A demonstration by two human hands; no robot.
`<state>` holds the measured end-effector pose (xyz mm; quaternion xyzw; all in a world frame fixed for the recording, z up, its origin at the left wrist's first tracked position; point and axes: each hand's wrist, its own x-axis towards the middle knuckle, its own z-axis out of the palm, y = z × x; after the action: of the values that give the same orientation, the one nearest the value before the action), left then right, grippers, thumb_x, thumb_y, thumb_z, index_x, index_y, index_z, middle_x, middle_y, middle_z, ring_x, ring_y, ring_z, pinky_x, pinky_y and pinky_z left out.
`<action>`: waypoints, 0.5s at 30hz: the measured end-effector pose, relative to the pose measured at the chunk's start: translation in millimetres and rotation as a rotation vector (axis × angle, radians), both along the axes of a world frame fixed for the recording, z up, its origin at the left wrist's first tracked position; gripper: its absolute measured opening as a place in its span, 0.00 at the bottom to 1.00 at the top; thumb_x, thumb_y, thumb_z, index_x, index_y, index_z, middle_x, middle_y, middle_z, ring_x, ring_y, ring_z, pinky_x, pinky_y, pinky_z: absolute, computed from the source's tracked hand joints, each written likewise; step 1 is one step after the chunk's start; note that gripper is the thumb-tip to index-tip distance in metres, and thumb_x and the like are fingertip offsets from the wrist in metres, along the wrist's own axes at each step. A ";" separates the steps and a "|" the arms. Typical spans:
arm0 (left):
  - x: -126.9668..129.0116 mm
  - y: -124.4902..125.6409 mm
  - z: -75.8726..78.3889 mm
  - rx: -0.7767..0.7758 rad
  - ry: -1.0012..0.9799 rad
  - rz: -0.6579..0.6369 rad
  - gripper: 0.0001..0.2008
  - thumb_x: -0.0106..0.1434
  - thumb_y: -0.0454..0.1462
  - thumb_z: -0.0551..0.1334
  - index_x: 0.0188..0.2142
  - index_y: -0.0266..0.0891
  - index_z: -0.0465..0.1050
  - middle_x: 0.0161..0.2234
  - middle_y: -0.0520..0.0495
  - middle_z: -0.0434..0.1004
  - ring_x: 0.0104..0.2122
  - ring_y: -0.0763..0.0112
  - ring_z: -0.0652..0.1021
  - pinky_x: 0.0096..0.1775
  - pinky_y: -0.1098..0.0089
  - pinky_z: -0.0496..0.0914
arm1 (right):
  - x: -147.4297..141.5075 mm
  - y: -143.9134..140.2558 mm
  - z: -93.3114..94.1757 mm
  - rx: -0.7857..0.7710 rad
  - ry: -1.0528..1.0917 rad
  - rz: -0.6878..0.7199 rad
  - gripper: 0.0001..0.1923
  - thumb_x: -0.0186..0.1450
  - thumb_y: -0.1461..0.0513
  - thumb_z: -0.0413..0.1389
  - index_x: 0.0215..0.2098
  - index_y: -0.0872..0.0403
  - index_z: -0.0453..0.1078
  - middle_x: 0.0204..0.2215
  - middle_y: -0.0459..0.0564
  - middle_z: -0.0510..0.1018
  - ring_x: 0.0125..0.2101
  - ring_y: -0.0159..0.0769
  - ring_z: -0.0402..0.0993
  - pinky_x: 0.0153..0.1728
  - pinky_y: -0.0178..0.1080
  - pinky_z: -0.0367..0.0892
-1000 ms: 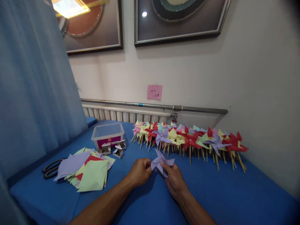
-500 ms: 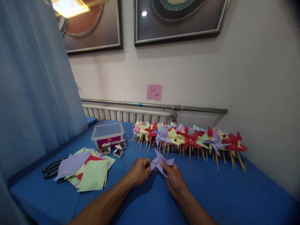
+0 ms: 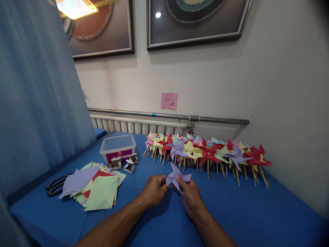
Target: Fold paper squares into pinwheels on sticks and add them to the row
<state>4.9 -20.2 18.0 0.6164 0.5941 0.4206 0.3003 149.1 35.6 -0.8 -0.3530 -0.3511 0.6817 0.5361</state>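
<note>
A purple paper pinwheel is held up in front of me, its blades folded in toward the centre. My right hand grips it from the right, thumb pressed on the front near the middle and fingers behind. My left hand is closed in a pinch at the edge of the left blade; its fingertips are partly hidden there. No stick shows on this pinwheel. Just beyond the hands stands a long row of finished-looking pinwheels on thin wooden sticks, in red, yellow, purple, green, pink and blue.
To the left lie a pile of coloured paper pieces and scissors with dark handles. Small open boxes stand before a clear plastic tub. A blue curtain hangs at left; a radiator and pipe run behind the blue-covered table.
My left hand has shifted slightly right and down against the blade. The pinwheel has tilted a little and moved slightly right; my right hand keeps its hold.
</note>
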 end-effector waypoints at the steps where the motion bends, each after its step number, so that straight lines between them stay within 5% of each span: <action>1: 0.2 -0.1 -0.3 0.003 0.006 0.002 0.09 0.61 0.38 0.59 0.26 0.38 0.67 0.22 0.55 0.66 0.26 0.74 0.65 0.28 0.73 0.55 | 0.1 -0.2 0.3 -0.002 0.003 -0.003 0.19 0.42 0.58 0.75 0.29 0.53 0.75 0.24 0.43 0.82 0.26 0.38 0.78 0.33 0.39 0.74; 15: -0.6 4.3 -9.8 -0.026 -0.171 -0.056 0.12 0.60 0.44 0.62 0.27 0.38 0.69 0.22 0.55 0.64 0.25 0.74 0.63 0.28 0.73 0.56 | 1.3 0.7 -1.4 0.056 -0.025 0.018 0.17 0.47 0.56 0.73 0.29 0.54 0.75 0.20 0.43 0.79 0.23 0.37 0.74 0.29 0.38 0.69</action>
<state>4.3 -15.8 8.2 0.5908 0.5541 0.4554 0.3696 150.4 36.3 -2.2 -0.3429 -0.3800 0.6720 0.5352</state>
